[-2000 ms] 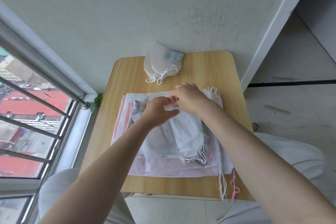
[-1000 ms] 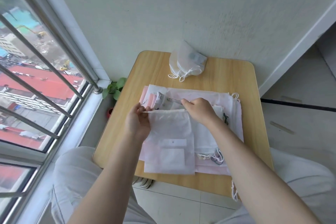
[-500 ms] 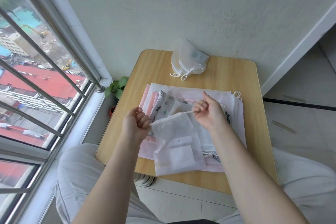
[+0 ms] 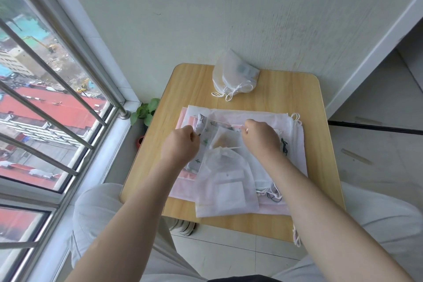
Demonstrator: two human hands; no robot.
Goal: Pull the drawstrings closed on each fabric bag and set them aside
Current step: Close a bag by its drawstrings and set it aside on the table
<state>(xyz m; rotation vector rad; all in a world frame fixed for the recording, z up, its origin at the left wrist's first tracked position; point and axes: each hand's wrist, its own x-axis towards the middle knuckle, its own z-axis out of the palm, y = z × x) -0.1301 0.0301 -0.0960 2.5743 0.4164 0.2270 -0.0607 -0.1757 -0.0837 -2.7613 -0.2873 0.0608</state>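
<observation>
A white mesh bag (image 4: 225,181) is laid on top of the pile of flat bags (image 4: 270,121) in the middle of the frame, and its mouth is seen gathered to a narrow neck at its upper end. A white drawstring (image 4: 235,147) is stretched from that neck toward the right hand (image 4: 261,138), whose fingers are curled and pinched on the cord. The left hand (image 4: 180,145) is held fisted left of the neck; a cord is presumably pulled there too, but none can be made out in its grip. The hands are held apart on either side so that, it is judged, the opposing pull cinches the mouth.

A flat pale rectangle is seen through the mesh of the bag; what it is cannot be told. The unfinished bags are kept stacked near the lower edge of the wooden table (image 4: 187,89), within easy reach. One closed bag (image 4: 233,75), puffed and with its cords knotted, is set at the table's upper edge against the wall, probably to keep finished work apart. Its contents are blurred.
</observation>
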